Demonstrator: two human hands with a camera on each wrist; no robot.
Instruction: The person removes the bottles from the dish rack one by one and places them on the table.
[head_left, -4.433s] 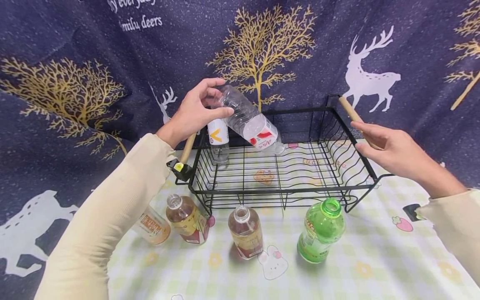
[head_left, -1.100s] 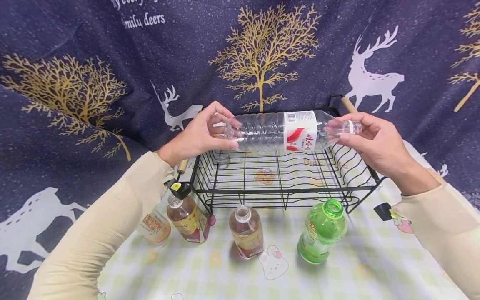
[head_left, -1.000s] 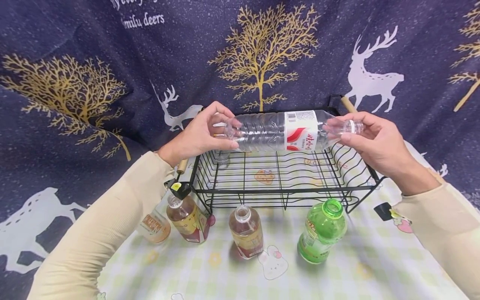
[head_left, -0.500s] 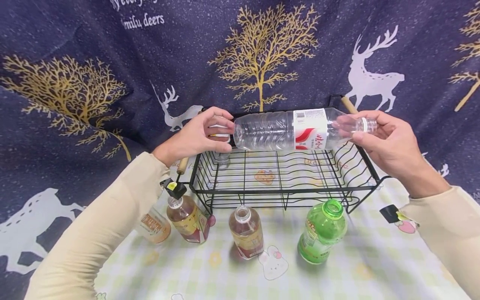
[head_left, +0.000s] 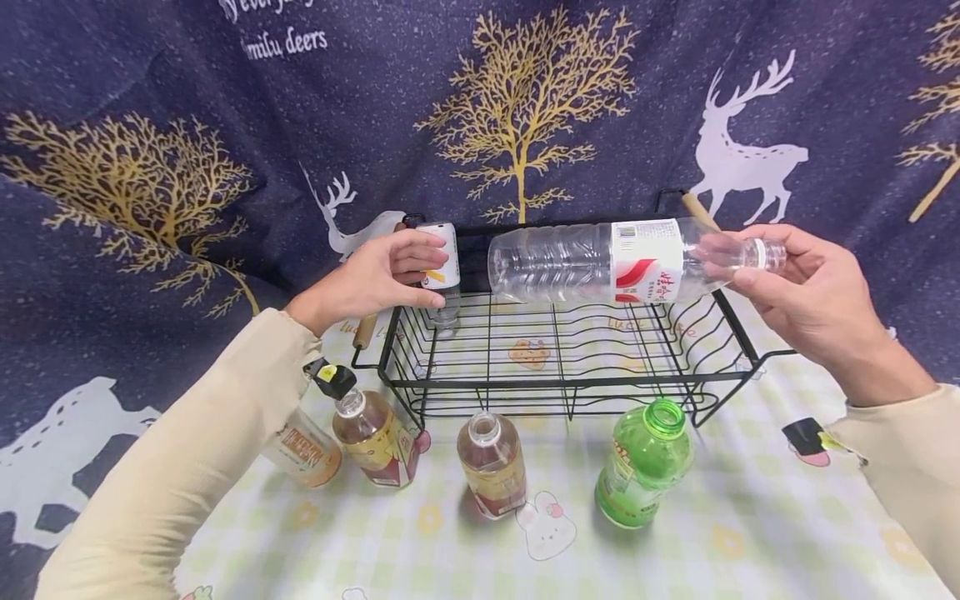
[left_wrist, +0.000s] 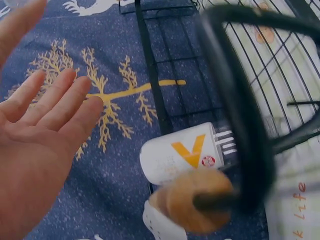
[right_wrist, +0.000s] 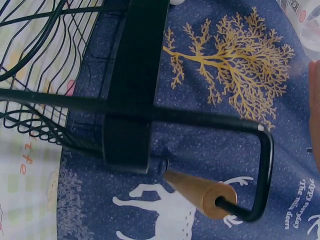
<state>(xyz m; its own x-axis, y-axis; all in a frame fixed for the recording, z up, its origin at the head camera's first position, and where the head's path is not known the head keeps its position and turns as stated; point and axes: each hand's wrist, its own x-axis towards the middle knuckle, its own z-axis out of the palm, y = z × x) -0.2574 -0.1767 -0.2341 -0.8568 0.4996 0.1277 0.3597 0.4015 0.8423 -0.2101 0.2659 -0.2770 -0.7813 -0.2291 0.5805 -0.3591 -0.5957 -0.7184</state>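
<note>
My right hand [head_left: 817,308] grips the neck of a large clear plastic bottle [head_left: 555,262] with a red and white label. The bottle lies level above the black wire dish rack [head_left: 570,383], its base pointing left. My left hand [head_left: 382,275] is apart from it, fingers fairly straight with nothing in them, as the left wrist view of the hand [left_wrist: 45,135] confirms. Just behind those fingers in the head view, a smaller clear bottle with a white label and a yellow V [head_left: 444,258] stands neck down in the rack's left back corner.
In front of the rack stand two brownish bottles, one at the left [head_left: 378,442] and one in the middle [head_left: 493,471], and a green bottle [head_left: 647,467]. A clear bottle with orange lettering [head_left: 303,454] is partly behind my left sleeve. The rack has wooden side handles [head_left: 365,332].
Earlier my left hand held the big bottle tilted over the rack. Both hands then held it level. Now the left hand has let go and drawn left, while the right hand carries it rightward.
</note>
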